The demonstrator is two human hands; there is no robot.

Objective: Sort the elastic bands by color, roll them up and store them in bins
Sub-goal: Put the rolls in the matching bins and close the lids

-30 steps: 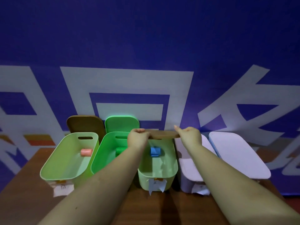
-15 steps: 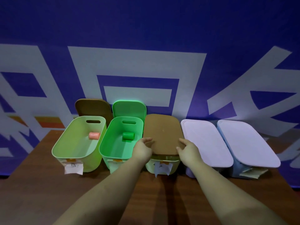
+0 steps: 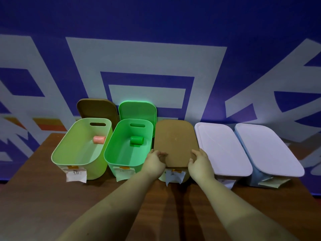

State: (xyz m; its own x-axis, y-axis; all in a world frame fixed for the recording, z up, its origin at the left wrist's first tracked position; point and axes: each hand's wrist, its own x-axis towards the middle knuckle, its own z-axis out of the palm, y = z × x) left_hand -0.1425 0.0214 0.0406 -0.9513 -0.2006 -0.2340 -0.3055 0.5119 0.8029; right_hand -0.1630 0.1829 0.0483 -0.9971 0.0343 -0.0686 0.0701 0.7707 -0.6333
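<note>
On the worktop [image 3: 52,197] five bins stand in a row (two open); the middle bin [image 3: 173,177] wears a brown lid [image 3: 175,141], whose near corners the left hand [image 3: 154,162] and right hand [image 3: 199,162] grip, fingers curled. A pink roll [image 3: 99,139] and green roll [image 3: 136,141] lie in the open bins.

Five bins stood in a row on the table. The light green bin [image 3: 81,150] was open and held a pink roll [image 3: 99,139]. The bright green bin [image 3: 127,150] held a green roll [image 3: 136,141]. A brown lid [image 3: 175,141] lay flat on the middle bin [image 3: 173,175]. Two more bins had pale lids [image 3: 222,146].
</note>
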